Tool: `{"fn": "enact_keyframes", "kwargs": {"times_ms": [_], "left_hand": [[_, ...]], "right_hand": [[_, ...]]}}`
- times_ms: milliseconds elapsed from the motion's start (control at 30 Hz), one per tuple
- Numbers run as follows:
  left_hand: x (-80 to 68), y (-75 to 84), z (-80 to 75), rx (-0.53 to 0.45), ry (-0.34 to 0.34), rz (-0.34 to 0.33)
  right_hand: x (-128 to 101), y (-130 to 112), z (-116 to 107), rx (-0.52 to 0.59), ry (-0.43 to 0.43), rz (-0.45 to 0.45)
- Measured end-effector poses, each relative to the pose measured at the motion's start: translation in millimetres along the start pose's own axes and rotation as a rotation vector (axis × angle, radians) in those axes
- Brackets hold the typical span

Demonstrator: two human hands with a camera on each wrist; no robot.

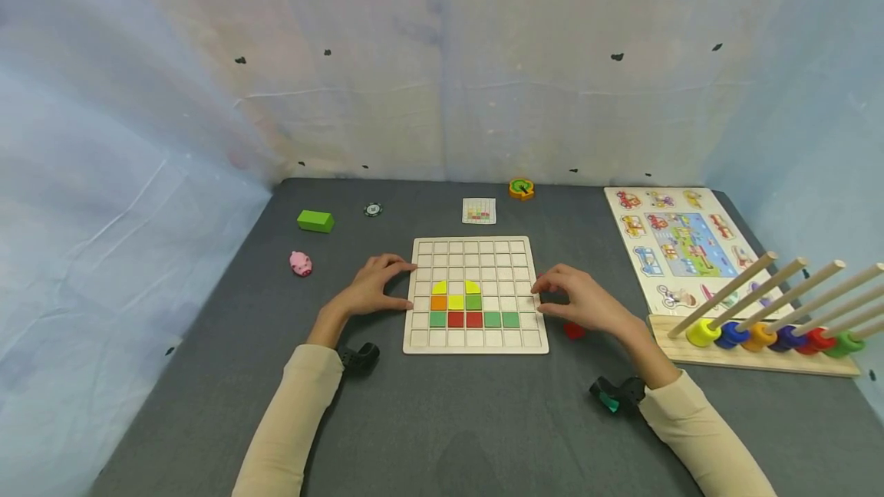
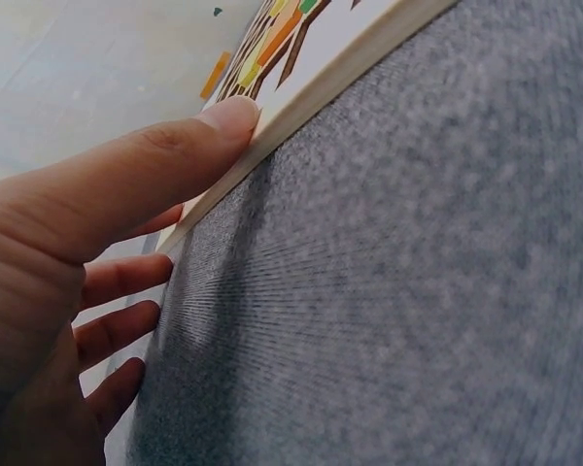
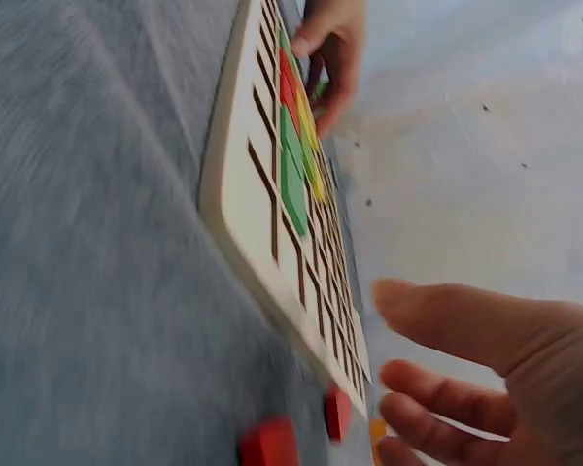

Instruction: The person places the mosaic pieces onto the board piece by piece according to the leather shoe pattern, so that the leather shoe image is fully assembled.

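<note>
Both hands [image 1: 373,290] flank square wooden grid board [image 1: 476,245]

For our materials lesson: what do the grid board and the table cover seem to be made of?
Grid board: probably pale unpainted wood, matte, with a thick light edge in the left wrist view. Table cover: seemingly grey woven fabric or felt; fine fibre texture shows up close.

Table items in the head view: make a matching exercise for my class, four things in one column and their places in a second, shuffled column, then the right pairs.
Things:
1. green block
2. pink pig
3. pattern card
4. peg rack with rings

Places:
A. just behind the grid board
B. right front of the table
C. far left of the table
D. left of the board, nearer than the block

Pairs: 1-C, 2-D, 3-A, 4-B
</note>
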State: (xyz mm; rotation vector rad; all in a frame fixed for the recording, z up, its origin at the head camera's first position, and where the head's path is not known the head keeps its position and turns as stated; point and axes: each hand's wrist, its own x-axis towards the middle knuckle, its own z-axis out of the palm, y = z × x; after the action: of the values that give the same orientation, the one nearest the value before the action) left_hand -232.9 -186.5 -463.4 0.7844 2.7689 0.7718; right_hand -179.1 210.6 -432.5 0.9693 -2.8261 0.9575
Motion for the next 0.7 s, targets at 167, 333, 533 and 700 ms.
{"fn": "enact_keyframes", "kwargs": {"times_ms": [167,333,533,700], "left_hand": [[-0.4,-0.2,-0.5,-0.002,-0.002,-0.002],[-0.1,-0.6,-0.7,0.002,-0.003,0.001],[-0.3,0.5,-0.5,-0.007,-0.006,0.005],[-0.3,1.3,-0.5,-0.007,-0.005,-0.002]], "right_hand": [[-20,8,-12,-0.013,-0.092,0.044],[-35,11,-19,-0.018,-0.166,0.046],[-43,17,-20,0.015,-0.224,0.003],[-42,18,-16,0.004,-0.213,-0.018]]}}
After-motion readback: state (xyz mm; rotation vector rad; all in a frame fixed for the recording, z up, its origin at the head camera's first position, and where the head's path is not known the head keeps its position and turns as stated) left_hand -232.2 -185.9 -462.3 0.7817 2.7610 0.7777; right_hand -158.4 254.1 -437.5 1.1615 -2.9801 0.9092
